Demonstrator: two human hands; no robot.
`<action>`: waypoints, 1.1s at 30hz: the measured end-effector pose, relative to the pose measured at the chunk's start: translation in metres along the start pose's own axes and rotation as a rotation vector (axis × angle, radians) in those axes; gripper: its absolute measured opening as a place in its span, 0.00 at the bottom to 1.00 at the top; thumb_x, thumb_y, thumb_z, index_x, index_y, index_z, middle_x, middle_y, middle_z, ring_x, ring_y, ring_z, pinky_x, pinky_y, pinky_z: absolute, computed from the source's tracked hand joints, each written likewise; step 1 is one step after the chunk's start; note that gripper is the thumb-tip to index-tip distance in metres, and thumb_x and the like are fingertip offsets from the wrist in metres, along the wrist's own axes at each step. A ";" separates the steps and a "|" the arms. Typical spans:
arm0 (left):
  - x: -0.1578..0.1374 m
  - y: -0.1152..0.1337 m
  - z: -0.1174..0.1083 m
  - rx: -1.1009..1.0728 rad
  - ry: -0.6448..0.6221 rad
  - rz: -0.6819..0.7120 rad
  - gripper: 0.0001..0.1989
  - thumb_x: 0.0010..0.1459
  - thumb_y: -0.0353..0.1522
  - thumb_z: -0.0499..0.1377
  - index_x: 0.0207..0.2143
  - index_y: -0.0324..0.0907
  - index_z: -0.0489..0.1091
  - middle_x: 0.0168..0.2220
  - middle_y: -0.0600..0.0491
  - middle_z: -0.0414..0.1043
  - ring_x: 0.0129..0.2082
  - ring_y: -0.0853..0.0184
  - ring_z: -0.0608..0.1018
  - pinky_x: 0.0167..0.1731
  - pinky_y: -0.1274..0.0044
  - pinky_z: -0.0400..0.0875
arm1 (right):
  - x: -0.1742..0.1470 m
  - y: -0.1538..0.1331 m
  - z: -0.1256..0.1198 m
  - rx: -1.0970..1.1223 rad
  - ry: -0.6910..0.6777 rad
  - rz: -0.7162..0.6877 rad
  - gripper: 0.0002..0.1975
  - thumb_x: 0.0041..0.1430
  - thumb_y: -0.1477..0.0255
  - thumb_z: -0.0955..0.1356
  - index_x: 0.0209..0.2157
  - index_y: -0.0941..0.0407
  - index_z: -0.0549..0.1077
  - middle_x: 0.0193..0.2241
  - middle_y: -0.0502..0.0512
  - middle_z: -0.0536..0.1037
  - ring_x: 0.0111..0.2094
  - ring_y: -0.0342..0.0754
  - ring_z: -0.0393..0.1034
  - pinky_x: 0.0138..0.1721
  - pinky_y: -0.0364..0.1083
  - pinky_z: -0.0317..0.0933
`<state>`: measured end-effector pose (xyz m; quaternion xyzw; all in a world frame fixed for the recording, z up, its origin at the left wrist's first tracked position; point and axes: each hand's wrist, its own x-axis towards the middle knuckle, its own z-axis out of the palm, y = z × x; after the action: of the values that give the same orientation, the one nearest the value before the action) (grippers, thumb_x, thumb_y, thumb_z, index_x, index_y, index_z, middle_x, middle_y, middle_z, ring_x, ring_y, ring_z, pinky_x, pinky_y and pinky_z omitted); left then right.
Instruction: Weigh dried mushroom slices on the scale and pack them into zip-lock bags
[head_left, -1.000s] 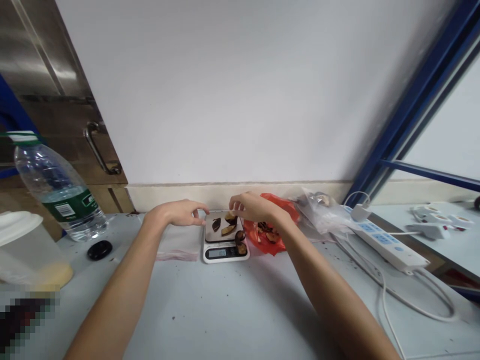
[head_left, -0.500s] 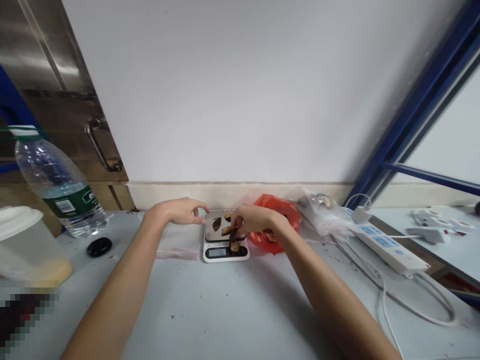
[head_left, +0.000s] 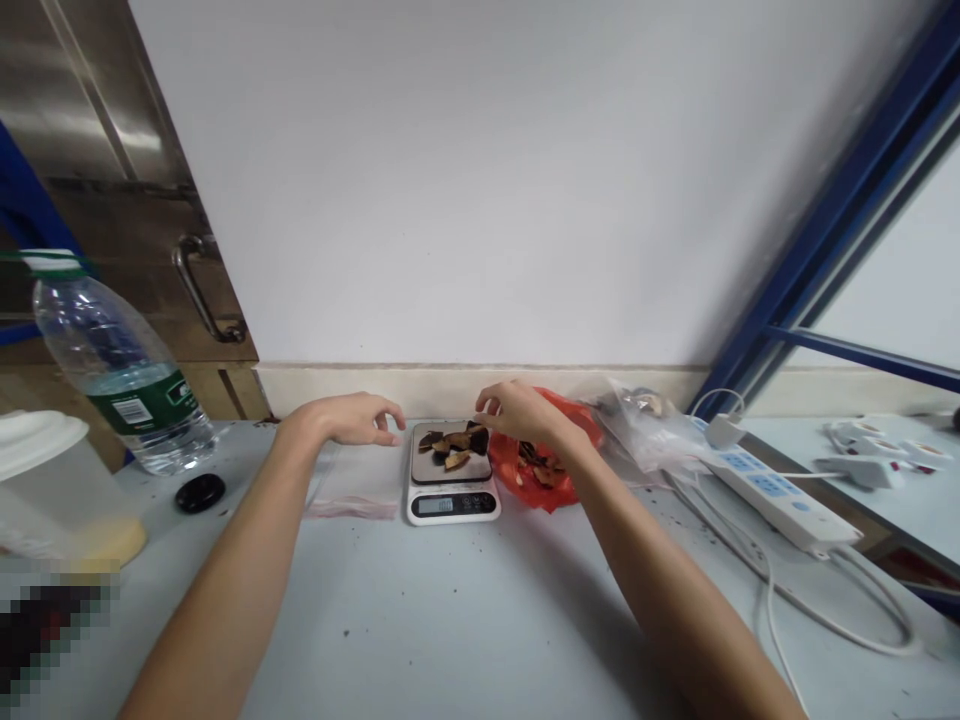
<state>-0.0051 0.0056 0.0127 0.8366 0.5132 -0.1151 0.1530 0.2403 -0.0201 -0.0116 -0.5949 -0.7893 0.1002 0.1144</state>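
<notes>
A white kitchen scale (head_left: 454, 506) with a lit display sits on the table, several dried brown slices (head_left: 454, 444) heaped on its metal plate. My left hand (head_left: 364, 418) hovers just left of the scale, thumb and fingers apart, holding nothing. Over the plate's back right corner is my right hand (head_left: 517, 410), its fingers loosely curved and apart, close above a dark slice. More of the slices lie inside a red plastic bag (head_left: 551, 495), which stands open right of the scale, partly behind my right wrist. Under my left hand lies a flat clear zip bag (head_left: 352, 490).
At left stand a water bottle (head_left: 142, 400), a lidded plastic tub (head_left: 60, 490) and a round black lid (head_left: 200, 492). On the right are a clear bag (head_left: 645, 430), a white power strip (head_left: 780, 500) and its cables. A wall rises behind the table.
My right hand has lifted up and back from the scale's front, letting go of dark slices. More slices now lie on the plate. My left hand has shifted slightly left.
</notes>
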 end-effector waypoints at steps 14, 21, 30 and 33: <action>-0.002 -0.020 -0.002 -0.012 -0.008 -0.047 0.26 0.54 0.44 0.54 0.52 0.44 0.71 0.49 0.47 0.79 0.44 0.59 0.79 0.43 0.74 0.70 | 0.010 0.001 0.020 -0.006 -0.146 -0.020 0.30 0.49 0.90 0.64 0.52 0.59 0.78 0.47 0.62 0.82 0.45 0.52 0.77 0.38 0.40 0.65; 0.003 -0.014 0.006 -0.010 -0.120 -0.079 0.22 0.41 0.39 0.63 0.43 0.46 0.73 0.41 0.51 0.81 0.39 0.60 0.79 0.35 0.75 0.70 | 0.011 0.007 0.018 0.089 -0.093 -0.009 0.29 0.51 0.88 0.63 0.54 0.56 0.76 0.46 0.59 0.82 0.44 0.48 0.77 0.39 0.40 0.67; 0.022 0.005 0.032 0.068 -0.207 -0.151 0.19 0.28 0.32 0.67 0.30 0.46 0.72 0.26 0.57 0.74 0.30 0.59 0.76 0.30 0.73 0.70 | 0.009 0.013 0.011 0.098 -0.074 -0.012 0.25 0.52 0.87 0.64 0.50 0.59 0.78 0.49 0.62 0.81 0.47 0.51 0.76 0.42 0.42 0.68; 0.021 0.004 0.031 0.036 -0.202 -0.122 0.12 0.31 0.28 0.61 0.25 0.45 0.71 0.26 0.55 0.75 0.30 0.59 0.76 0.30 0.73 0.69 | 0.010 0.012 0.010 0.095 -0.083 -0.011 0.25 0.52 0.87 0.65 0.50 0.58 0.78 0.47 0.60 0.82 0.45 0.50 0.77 0.40 0.42 0.68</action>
<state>0.0062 0.0092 -0.0232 0.7905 0.5430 -0.2172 0.1819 0.2457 -0.0078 -0.0238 -0.5798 -0.7910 0.1613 0.1103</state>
